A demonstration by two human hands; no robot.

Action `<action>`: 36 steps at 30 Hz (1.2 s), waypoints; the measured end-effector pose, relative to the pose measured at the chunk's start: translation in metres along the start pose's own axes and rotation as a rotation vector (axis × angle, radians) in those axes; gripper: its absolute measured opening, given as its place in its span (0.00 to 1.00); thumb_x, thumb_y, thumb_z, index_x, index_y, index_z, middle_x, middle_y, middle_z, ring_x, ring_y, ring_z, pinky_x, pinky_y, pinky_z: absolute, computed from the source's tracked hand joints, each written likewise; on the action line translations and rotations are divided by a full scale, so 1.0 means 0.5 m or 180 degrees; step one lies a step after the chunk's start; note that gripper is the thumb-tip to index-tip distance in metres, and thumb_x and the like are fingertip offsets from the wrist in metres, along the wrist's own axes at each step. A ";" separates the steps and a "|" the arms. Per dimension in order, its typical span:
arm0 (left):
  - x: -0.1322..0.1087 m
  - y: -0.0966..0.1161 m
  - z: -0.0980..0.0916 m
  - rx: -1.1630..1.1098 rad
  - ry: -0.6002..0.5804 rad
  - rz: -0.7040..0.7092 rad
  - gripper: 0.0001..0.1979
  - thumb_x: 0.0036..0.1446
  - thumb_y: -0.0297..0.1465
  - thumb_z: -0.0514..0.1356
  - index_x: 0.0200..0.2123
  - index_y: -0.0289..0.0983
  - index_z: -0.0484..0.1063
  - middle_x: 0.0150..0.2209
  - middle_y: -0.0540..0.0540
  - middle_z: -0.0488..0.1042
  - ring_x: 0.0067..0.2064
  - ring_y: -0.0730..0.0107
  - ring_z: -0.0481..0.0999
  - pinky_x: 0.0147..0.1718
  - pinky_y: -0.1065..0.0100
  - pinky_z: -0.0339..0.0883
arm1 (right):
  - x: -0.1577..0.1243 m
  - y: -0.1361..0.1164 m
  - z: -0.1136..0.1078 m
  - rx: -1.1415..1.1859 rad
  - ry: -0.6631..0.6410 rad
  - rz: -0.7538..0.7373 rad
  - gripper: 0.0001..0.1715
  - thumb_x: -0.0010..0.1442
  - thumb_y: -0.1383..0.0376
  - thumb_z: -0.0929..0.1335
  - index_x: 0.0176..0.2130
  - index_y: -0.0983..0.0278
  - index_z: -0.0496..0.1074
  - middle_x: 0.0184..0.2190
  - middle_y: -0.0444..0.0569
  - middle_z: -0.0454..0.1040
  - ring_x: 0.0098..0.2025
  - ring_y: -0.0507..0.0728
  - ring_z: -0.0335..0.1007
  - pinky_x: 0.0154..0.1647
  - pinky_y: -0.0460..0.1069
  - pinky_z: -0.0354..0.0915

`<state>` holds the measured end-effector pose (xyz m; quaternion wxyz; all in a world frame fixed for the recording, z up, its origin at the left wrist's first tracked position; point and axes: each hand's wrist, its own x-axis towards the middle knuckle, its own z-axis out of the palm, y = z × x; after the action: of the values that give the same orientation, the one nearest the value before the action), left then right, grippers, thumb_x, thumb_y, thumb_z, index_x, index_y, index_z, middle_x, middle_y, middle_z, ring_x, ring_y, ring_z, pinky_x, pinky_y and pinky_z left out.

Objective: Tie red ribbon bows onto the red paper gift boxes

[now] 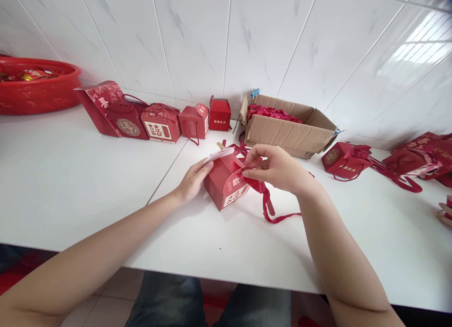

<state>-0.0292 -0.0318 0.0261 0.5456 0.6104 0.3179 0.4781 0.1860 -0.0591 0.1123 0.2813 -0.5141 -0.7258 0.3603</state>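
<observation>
A red gift box (219, 182) with white and gold print stands on the white table, its top flaps partly raised. My left hand (193, 180) holds the box's left side, thumb near a pale flap. My right hand (270, 166) is at the upper right of the box, its fingers pinched on a red ribbon (257, 185) by the rounded front flap. The ribbon's tail trails rightward over the table and passes behind my right forearm. More red ribbon lies behind the box, partly hidden by my right hand.
Behind stands a cardboard box (282, 134) holding red ribbons. Several red gift boxes (161, 124) line the wall at left; others (341, 159) are at right. A red basin (38, 89) is far left. The table's front edge (226, 280) lies before my legs.
</observation>
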 end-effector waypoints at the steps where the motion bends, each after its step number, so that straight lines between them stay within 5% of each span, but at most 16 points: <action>1: 0.000 0.000 0.000 0.0001 0.0001 -0.0016 0.27 0.62 0.43 0.55 0.59 0.35 0.67 0.58 0.42 0.70 0.60 0.55 0.67 0.57 0.62 0.61 | 0.000 -0.001 0.000 0.0022 0.0031 -0.0009 0.11 0.50 0.63 0.72 0.33 0.63 0.68 0.35 0.46 0.72 0.27 0.48 0.65 0.22 0.43 0.57; 6: 0.001 -0.003 -0.003 -0.0007 -0.0027 -0.0021 0.28 0.60 0.44 0.56 0.60 0.35 0.66 0.59 0.42 0.69 0.61 0.53 0.66 0.57 0.61 0.61 | 0.004 0.002 0.002 0.0344 -0.0161 -0.0313 0.12 0.52 0.66 0.71 0.37 0.63 0.67 0.40 0.46 0.72 0.24 0.45 0.61 0.21 0.43 0.57; 13: 0.002 -0.005 -0.004 0.0062 0.0035 -0.0232 0.32 0.59 0.46 0.56 0.60 0.31 0.65 0.58 0.38 0.70 0.58 0.50 0.68 0.55 0.60 0.63 | 0.014 0.013 0.003 0.0308 -0.0482 -0.0877 0.04 0.53 0.71 0.67 0.32 0.65 0.73 0.32 0.46 0.74 0.32 0.50 0.69 0.33 0.46 0.65; 17: 0.000 -0.003 -0.003 0.0017 0.0017 -0.0191 0.33 0.58 0.47 0.58 0.60 0.32 0.66 0.58 0.38 0.70 0.58 0.49 0.68 0.55 0.59 0.63 | 0.013 0.012 -0.001 0.0463 -0.0647 -0.0628 0.08 0.54 0.66 0.69 0.36 0.65 0.77 0.32 0.47 0.76 0.32 0.52 0.70 0.31 0.47 0.65; 21: -0.001 -0.005 -0.005 -0.0050 -0.0176 -0.0131 0.31 0.60 0.47 0.57 0.60 0.34 0.66 0.59 0.39 0.69 0.59 0.50 0.68 0.56 0.59 0.62 | 0.010 0.004 -0.001 0.0616 -0.0124 -0.0326 0.12 0.55 0.59 0.70 0.36 0.65 0.78 0.28 0.47 0.76 0.28 0.51 0.70 0.27 0.46 0.63; 24: -0.003 -0.007 -0.006 -0.0019 -0.0370 -0.0040 0.28 0.62 0.44 0.55 0.61 0.36 0.65 0.61 0.40 0.67 0.60 0.51 0.66 0.58 0.59 0.59 | 0.012 0.004 0.004 0.0952 0.0121 -0.0343 0.14 0.56 0.57 0.70 0.35 0.64 0.78 0.33 0.48 0.78 0.34 0.54 0.73 0.34 0.47 0.66; 32: -0.005 -0.011 -0.002 -0.0095 -0.0315 -0.0182 0.28 0.61 0.44 0.56 0.60 0.36 0.66 0.46 0.41 0.78 0.50 0.53 0.74 0.53 0.59 0.65 | 0.031 0.025 0.025 0.1354 -0.0496 -0.0006 0.15 0.55 0.55 0.71 0.36 0.63 0.80 0.32 0.47 0.79 0.32 0.52 0.73 0.34 0.47 0.66; 36: -0.004 -0.015 -0.003 -0.0070 -0.0270 -0.0143 0.28 0.60 0.45 0.57 0.59 0.36 0.67 0.53 0.41 0.74 0.54 0.53 0.71 0.54 0.59 0.64 | 0.035 0.028 0.031 0.1454 -0.0508 0.0035 0.14 0.55 0.56 0.71 0.37 0.62 0.80 0.36 0.48 0.80 0.36 0.54 0.75 0.37 0.48 0.68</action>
<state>-0.0304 -0.0313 0.0183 0.5759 0.6168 0.3027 0.4430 0.1759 -0.0433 0.0926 0.3301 -0.4109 -0.6426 0.5561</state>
